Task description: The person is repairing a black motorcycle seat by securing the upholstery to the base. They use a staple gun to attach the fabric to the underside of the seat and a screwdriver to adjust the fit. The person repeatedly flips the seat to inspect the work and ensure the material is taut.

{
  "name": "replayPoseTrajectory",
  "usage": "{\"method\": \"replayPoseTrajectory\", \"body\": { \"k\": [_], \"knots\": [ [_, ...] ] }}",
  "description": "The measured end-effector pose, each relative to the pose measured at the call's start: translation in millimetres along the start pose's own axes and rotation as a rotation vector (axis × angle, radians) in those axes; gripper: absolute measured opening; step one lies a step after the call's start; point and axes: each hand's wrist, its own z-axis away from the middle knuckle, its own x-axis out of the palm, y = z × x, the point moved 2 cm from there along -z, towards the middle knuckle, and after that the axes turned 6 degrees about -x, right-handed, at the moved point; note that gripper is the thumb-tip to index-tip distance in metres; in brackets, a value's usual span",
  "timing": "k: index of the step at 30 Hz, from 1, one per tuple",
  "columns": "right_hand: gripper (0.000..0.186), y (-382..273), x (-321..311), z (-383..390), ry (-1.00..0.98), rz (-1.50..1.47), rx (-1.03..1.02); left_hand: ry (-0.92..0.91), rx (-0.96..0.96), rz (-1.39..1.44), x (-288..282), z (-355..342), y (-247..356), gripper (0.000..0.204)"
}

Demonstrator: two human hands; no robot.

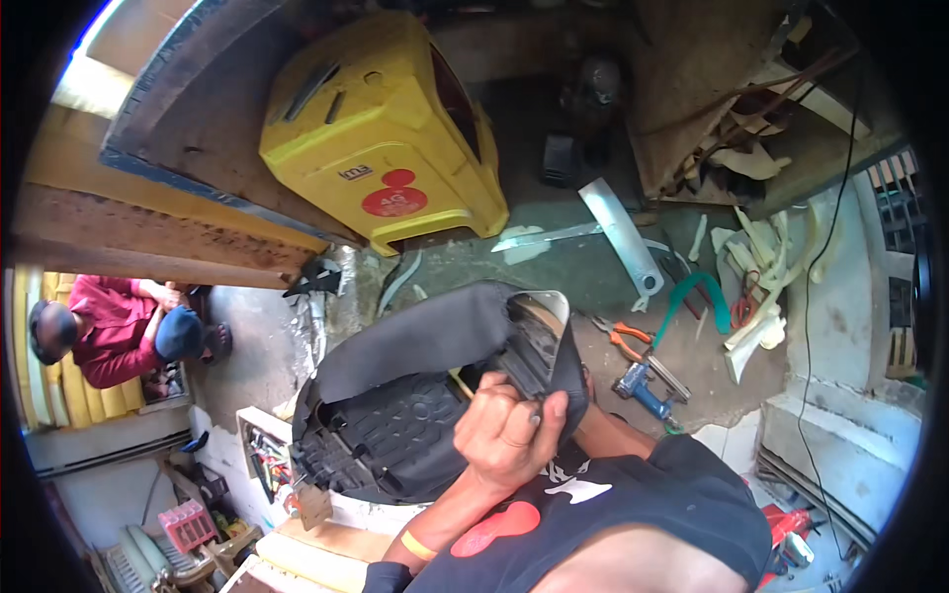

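Observation:
A black plastic seat base [381,440] with a dark grey cover [405,346] lies in front of me. My left hand [504,430], with a yellow wristband on its arm, is closed on the cover's folded edge at the base's right end. Behind that end is my right hand [585,385], mostly hidden, so its fingers are unclear. Just right of the cover lie orange-handled pliers [623,336] and a blue pneumatic tool [645,395]. A green strip [697,287] and a metal bar [618,237] lie farther back.
A yellow plastic stool [366,128] sits at the back under wooden furniture. Pale offcuts [751,336] are piled at right beside a hanging cable [809,366]. At left, another person [109,331] in maroon works near stacked yellow foam. A tool box [267,455] stands left of the seat.

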Motion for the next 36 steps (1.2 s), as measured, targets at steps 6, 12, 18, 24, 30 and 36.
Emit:
{"method": "replayPoseTrajectory", "body": {
  "k": [6, 12, 18, 24, 30, 36],
  "knots": [
    [0.039, 36, -93, 44, 0.272, 0.695, 0.29, -0.048, -0.091, 0.019, -4, 19, -17, 0.03],
    [0.049, 179, -193, 201, 0.465, 1.59, 0.39, -0.13, -0.138, 0.128, -27, 52, -36, 0.029],
    [0.074, 172, -228, 189, 0.29, 1.29, 0.845, -0.266, -0.48, -0.003, -7, 106, -70, 0.02],
    [0.065, 118, -238, 171, 0.118, 1.28, 0.758, -0.211, -0.12, 0.039, -9, 76, -49, 0.043],
    [0.052, -2, -135, 116, 0.368, 0.914, 0.638, -0.202, 0.023, -0.045, 7, 70, -15, 0.06],
    [0.049, -19, -96, 101, 0.248, 0.889, 0.169, -0.266, -0.149, -0.304, 30, 60, 11, 0.055]
  ]
}}
